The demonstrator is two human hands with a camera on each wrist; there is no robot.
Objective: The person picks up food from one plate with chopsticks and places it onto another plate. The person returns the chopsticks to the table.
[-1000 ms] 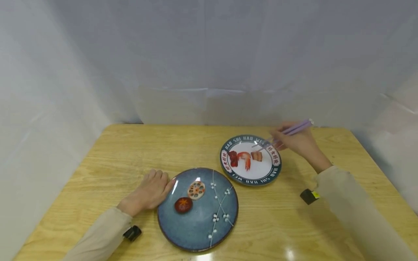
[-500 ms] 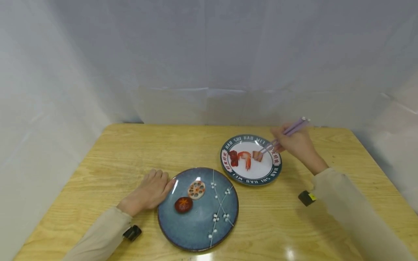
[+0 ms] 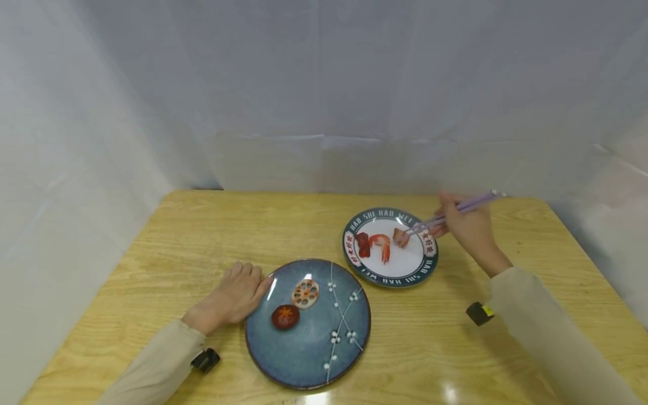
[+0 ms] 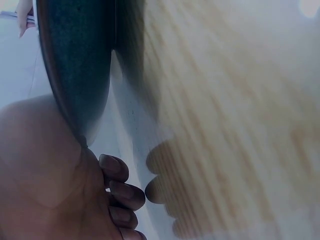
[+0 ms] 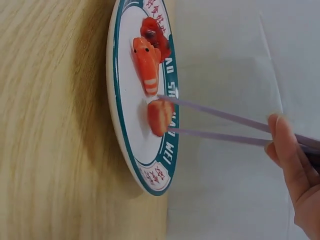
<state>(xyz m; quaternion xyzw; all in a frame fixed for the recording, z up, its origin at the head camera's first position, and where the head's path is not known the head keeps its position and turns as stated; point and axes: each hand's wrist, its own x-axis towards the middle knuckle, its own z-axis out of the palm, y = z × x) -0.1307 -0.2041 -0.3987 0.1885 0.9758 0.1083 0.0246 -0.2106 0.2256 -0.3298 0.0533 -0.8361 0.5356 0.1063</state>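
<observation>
My right hand (image 3: 471,226) holds a pair of purple chopsticks (image 3: 435,220). Their tips lie on either side of a braised pork piece (image 5: 158,118), tilted on the white plate with a dark green patterned rim (image 3: 390,281). An orange shrimp (image 3: 383,247) lies beside the pork, and a dark red glossy food piece (image 3: 363,245) sits farther left. My left hand (image 3: 234,297) grips the left rim of the larger blue plate (image 3: 314,360), thumb over the edge and fingers curled below it in the left wrist view. That plate bears a lotus root slice (image 3: 305,294) and a shiitake mushroom cap (image 3: 286,317).
Both plates stand on a light wooden table (image 3: 430,349), the smaller one behind and right of the blue one. Pale sheeting (image 3: 324,101) hangs behind the table and along its sides.
My right hand has moved slightly right and lowered the chopsticks to a flatter slant. Their tips have come down to the pork, which has turned and tilted. My left hand stays put.
</observation>
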